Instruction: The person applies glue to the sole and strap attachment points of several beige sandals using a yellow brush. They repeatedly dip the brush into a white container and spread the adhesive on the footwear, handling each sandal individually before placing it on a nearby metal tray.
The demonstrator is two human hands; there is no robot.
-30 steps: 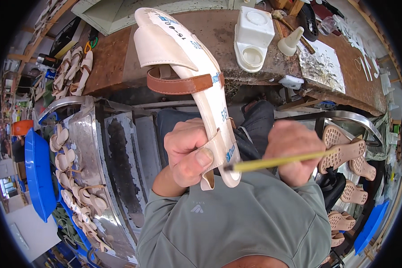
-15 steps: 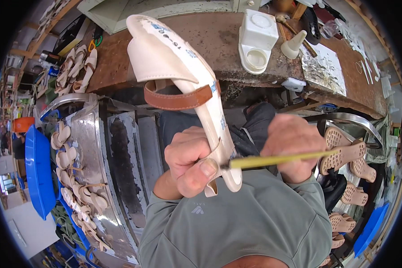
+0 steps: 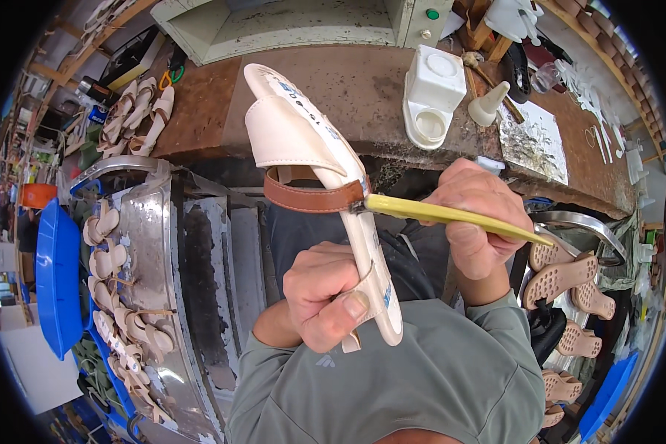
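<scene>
left fingers (image 3: 338,314) grip a cream brown-strapped sandal (image 3: 364,243), right fingers (image 3: 466,243) a yellow brush (image 3: 436,212).

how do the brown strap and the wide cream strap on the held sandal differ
The brown strap is narrow, the wide cream strap much broader. The brush has its tip at the brown strap, apart from the wide cream strap. Both are on the sandal in the left hand.

A worn brown bench (image 3: 207,103) spans the background, bearing a pale, open-fronted cabinet (image 3: 311,31). A metal rack (image 3: 152,255) with a curved rail (image 3: 115,163) stands at left; wooden beams (image 3: 89,46) edge both upper corners.
</scene>
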